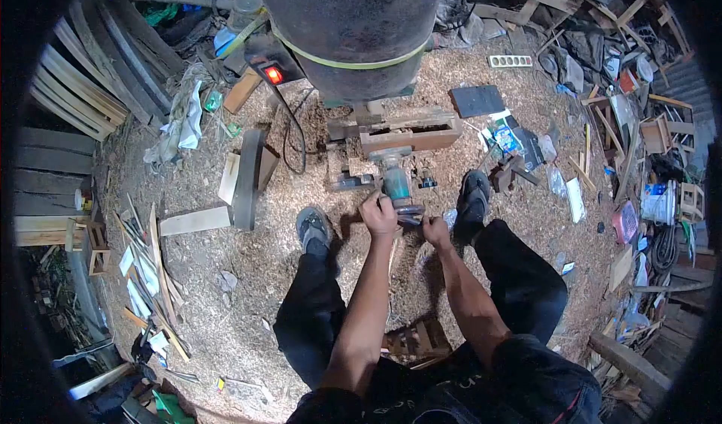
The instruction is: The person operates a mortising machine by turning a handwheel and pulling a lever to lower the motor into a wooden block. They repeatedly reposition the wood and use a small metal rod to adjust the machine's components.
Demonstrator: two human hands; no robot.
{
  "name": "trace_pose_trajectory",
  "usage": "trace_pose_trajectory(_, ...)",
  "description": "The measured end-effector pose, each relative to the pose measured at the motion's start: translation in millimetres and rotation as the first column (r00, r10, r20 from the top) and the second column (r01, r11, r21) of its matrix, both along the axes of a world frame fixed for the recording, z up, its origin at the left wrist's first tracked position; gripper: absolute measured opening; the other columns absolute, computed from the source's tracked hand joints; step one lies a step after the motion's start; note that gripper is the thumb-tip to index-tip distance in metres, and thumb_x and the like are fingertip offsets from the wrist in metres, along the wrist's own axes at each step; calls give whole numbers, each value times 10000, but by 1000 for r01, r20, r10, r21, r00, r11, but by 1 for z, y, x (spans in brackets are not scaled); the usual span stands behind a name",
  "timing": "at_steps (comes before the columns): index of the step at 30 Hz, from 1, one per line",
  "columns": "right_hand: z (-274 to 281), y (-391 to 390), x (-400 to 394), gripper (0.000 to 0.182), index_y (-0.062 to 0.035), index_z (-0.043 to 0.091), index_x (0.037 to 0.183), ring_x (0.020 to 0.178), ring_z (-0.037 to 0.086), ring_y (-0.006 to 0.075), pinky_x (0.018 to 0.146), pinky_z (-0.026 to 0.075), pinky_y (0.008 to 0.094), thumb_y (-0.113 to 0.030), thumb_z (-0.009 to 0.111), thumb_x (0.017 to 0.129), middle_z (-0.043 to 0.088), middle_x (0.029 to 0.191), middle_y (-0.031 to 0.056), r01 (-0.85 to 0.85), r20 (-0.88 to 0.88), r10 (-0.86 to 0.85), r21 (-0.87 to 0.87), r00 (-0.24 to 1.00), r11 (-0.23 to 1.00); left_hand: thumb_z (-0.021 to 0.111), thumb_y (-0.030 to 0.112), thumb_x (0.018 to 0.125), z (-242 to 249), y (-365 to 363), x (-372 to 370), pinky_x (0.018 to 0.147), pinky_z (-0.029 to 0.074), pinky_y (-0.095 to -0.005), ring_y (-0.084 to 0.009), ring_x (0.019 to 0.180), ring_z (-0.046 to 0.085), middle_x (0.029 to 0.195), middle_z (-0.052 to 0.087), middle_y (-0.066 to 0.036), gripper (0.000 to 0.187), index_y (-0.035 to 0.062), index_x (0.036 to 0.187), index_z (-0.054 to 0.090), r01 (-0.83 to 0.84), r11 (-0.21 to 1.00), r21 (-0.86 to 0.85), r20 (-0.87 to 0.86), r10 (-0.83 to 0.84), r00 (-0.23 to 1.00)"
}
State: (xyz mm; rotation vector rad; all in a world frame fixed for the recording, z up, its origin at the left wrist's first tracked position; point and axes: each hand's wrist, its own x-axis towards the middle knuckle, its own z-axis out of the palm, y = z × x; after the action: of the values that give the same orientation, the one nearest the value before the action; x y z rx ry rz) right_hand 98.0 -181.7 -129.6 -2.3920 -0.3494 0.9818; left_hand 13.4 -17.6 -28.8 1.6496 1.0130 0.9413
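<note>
Working the tool [396,183] at the centre of the frame seemed to be the step in hand: its front disc met or nearly met the near side of the wooden block [421,139], just above centre, though contact was too small to confirm. The left hand [378,213] was narrow, its fingers closed around the rear of the tool. The right hand [436,230] was curled too, next to the dark loop [410,210] behind the tool's body; whether it gripped that loop, I could not tell. The block lay slightly slantwise, its long slot facing up, below the big drum [350,33] at top centre. A lit red switch [274,74] showed at upper left, with a black cord [295,127] hanging below it. Shavings covered the floor [226,273] between and around the two shoes [313,228]. Judging from this, the next move called for a firm hold on the tool, a level disc and fingers well away from it.
</note>
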Motion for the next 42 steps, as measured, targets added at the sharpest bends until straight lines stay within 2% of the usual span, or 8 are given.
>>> trace_pose_trajectory(13,110,23,-61,440,37,671,864,814,644,488,759,497,527,-324,439,959,640,806,311,-146,104,126,209,987,967,468,171,802,8,22,-24,531,402,-460,-411,534,497,601,485,-261,257,-41,665,516,-48,997,63,-18,49,999)
trace_pose_trajectory(14,128,29,-70,413,63,646,911,790,653,460,752,504,484,-286,432,959,636,800,307,-157,12,162,339,987,928,469,172,801,8,23,-27,536,409,-456,-400,536,507,612,502,-262,252,-42,680,528,-46,997,60,-14,47,999)
trace_pose_trajectory(15,120,32,-77,357,40,637,919,604,623,208,601,497,375,-249,438,984,641,706,119,-213,47,213,415,976,885,470,174,801,9,25,-29,537,411,-457,-401,534,505,613,505,-261,252,-42,688,534,-21,999,49,-28,22,999)
trace_pose_trajectory(21,126,40,-87,312,61,656,1057,722,656,137,703,531,301,-229,554,1009,668,870,67,2,-321,224,577,920,817,492,157,835,6,38,-39,552,418,-415,-326,552,527,628,505,-229,230,-39,739,564,133,987,92,-6,-133,991)
trace_pose_trajectory(26,129,35,-75,323,39,675,1153,750,661,125,719,540,284,-228,612,983,681,874,68,-8,-356,276,600,893,800,497,190,995,-2,49,-69,644,444,-277,-100,690,522,766,611,2,283,-25,873,633,230,925,-303,15,-237,971)
trace_pose_trajectory(31,117,33,-75,232,42,713,1013,705,640,118,673,537,276,-168,623,973,683,793,39,152,-489,194,581,850,799,422,228,1000,1,27,-114,835,503,-301,-186,1014,620,1095,660,-97,356,-12,1152,638,323,796,-512,281,-200,939)
trace_pose_trajectory(37,112,78,-132,196,-25,762,921,580,631,110,587,506,287,-215,730,886,704,670,51,77,-276,113,594,955,801,364,344,953,5,31,-140,1111,356,-422,-300,1342,451,1423,501,-180,598,-53,1385,481,439,694,-570,424,-209,881)
trace_pose_trajectory(42,120,93,-145,247,-26,760,867,592,665,161,598,502,316,-273,749,855,706,695,123,-68,-20,102,612,995,788,287,352,968,26,47,-158,1116,335,-391,-286,1283,513,1329,591,-178,594,-22,1367,519,436,732,-523,212,-384,899)
